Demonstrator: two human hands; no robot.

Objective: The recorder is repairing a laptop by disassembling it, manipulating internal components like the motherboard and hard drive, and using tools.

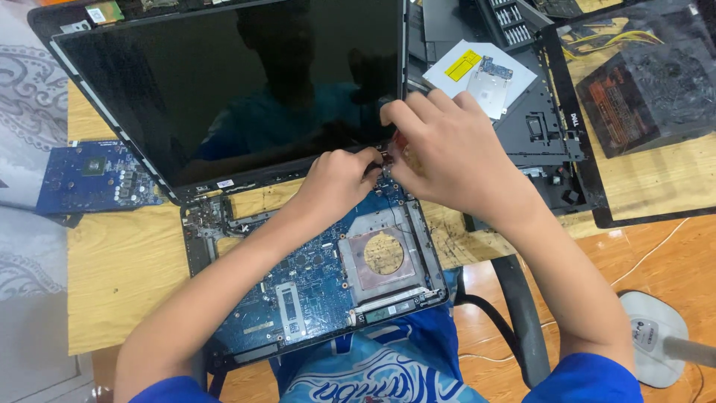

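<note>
**Opened laptop on wooden surface: both hands at the right hinge**

- Laptop base (313,276): casing off, blue circuit board bare, a copper-coloured square plate right of centre. It lies on the wooden surface (119,276), its near edge over the person's lap.
- Screen panel (224,89): dark, unlit, tilted back from the base and joined along the rear edge. It reflects the person leaning over it.
- Left hand (335,183): fingers curled together, tips pinched at the hinge corner where screen meets base. Whatever it grips is too small to make out.
- Right hand (447,149): arched over the same corner, fingers bent down and closed around a small part by the hinge; the part itself is hidden under the fingers.
- Loose blue circuit board (97,175): flat on the surface, left of the laptop, well apart from the hands.
- White paper sleeve with a yellow label (477,71): behind the right hand, with a small metal bracket resting on it.
- Black plastic casing pieces (544,142): right of the laptop, stacked and overlapping.
- Power supply box (641,89): dark, with a fan grille and yellow wires, at far right.
- White round stand base (652,336): on the floor at lower right.

Step in hand, as judged: working loose or seating a small fitting at the right hinge. The next move would call for steady fingertip force, with the screen panel kept from tipping.
</note>
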